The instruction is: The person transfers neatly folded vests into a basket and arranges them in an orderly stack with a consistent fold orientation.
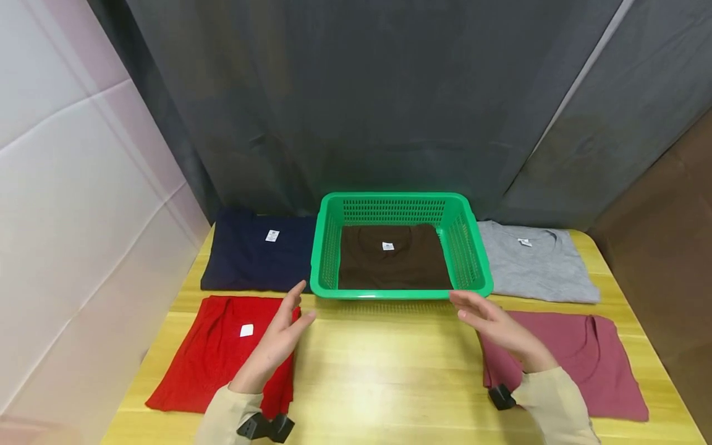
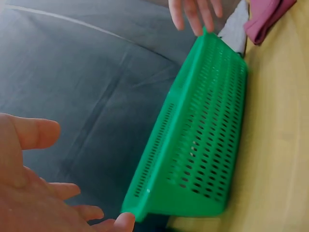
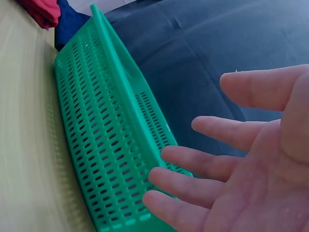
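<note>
A green plastic basket (image 1: 400,295) stands at the back middle of the table, and a folded dark brown T-shirt (image 1: 389,266) with a white label lies in it. My left hand (image 1: 278,340) is held over the folded red T-shirt (image 1: 222,358), fingertips near the basket's front left corner. On the other side my right hand (image 1: 500,330) hovers by the front right corner, its wrist over the folded mauve T-shirt (image 1: 589,364). Both hands have their fingers extended and hold nothing; the palms face inward. In the right wrist view the fingers (image 3: 188,186) overlap the basket's rim.
A folded navy T-shirt (image 1: 245,259) lies left of the basket, a folded grey T-shirt (image 1: 539,266) right of it. Behind the wooden table (image 1: 384,371) hangs a dark grey cloth (image 1: 356,111). A white panel (image 1: 83,216) borders the left, a brown one (image 1: 662,247) the right.
</note>
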Tool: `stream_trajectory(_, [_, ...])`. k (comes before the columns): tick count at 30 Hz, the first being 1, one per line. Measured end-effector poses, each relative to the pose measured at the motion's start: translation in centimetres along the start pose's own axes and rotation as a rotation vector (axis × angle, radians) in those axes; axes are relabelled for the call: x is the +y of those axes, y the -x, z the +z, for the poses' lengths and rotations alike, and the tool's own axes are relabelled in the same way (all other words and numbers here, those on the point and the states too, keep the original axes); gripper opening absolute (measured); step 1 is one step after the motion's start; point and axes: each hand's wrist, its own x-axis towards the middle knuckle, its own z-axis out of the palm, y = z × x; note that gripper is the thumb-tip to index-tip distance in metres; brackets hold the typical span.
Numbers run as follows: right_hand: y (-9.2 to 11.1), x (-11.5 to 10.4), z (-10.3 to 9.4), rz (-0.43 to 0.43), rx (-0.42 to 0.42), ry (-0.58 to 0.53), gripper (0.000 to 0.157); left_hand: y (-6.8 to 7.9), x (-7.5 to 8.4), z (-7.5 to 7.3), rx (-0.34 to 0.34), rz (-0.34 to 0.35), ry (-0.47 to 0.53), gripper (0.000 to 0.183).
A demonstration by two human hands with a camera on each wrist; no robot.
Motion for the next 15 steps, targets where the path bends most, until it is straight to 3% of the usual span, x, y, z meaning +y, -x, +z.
stream_trajectory(15, [2.4,0.6,0.0,0.071,0.025,0.003,0.051,4.0,-3.4,-0.1,0.063,-0.102,0.035,0.064])
